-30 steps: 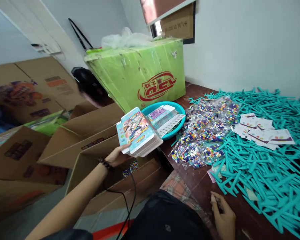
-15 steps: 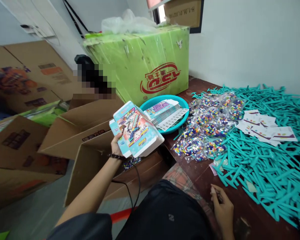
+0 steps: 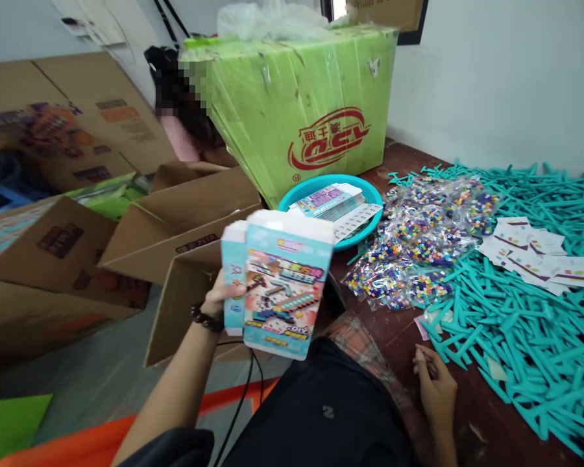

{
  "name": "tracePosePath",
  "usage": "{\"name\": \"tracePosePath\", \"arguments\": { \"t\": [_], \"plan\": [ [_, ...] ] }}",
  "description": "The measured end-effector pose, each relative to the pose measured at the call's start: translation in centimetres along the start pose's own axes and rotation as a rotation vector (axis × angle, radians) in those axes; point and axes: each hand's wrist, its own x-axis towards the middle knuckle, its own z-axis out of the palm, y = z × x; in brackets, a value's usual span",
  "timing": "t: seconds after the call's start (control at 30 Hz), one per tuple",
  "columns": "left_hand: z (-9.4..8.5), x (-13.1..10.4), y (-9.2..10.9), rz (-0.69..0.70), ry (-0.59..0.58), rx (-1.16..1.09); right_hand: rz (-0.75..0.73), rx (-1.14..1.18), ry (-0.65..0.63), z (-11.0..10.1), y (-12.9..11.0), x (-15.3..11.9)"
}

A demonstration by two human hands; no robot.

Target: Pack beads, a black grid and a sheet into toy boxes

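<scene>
My left hand, with a dark bead bracelet at the wrist, is closed on the left side of a printed toy box. The light-blue carton shows pictures of pixel-style tools; a white edge and a side flap show. Over the table's edge at the right, my right hand rests with its fingers curled in; whether anything is inside them is hidden. Behind the carton, a turquoise basin holds a stack of flat cartons and a printed white sheet.
Clear bags of coloured beads lie on the dark red table, beside a heap of turquoise T-shaped sticks topped with white cards. A large green box stands behind. Open cardboard boxes and another person are at left.
My left hand has turned the toy box more upright, its front now facing me, and brought it slightly lower and right. The right hand stays nearly still. The view has shifted a little.
</scene>
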Motion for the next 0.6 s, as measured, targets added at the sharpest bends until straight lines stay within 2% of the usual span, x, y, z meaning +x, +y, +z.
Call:
{"name": "tracePosePath", "arguments": {
  "t": [0.1, 0.17, 0.27, 0.33, 0.47, 0.6],
  "plan": [
    [-0.5, -0.9, -2.4, 0.058, 0.011, 0.246, 0.017, 0.019, -0.004, 0.0, 0.4, -0.2],
    [-1.5, -1.9, -4.6, 0.052, 0.077, 0.322, 0.025, 0.028, -0.018, -0.1, 0.8, -0.3],
    [-3.4, -4.1, -7.8, -0.023, 0.256, 0.266, 0.037, 0.026, -0.044, -0.4, 1.2, -0.2],
    [-4.3, -5.8, -9.3, -0.080, 0.376, 0.162, 0.041, 0.019, -0.062, -0.5, 1.1, 0.0],
    [-4.8, -7.9, -10.1, -0.097, 0.528, -0.019, 0.044, -0.011, -0.084, -0.5, 0.8, 0.3],
    [-4.6, -8.1, -10.1, -0.097, 0.589, -0.064, 0.039, -0.017, -0.081, -0.5, 0.7, 0.3]
  ]
}}
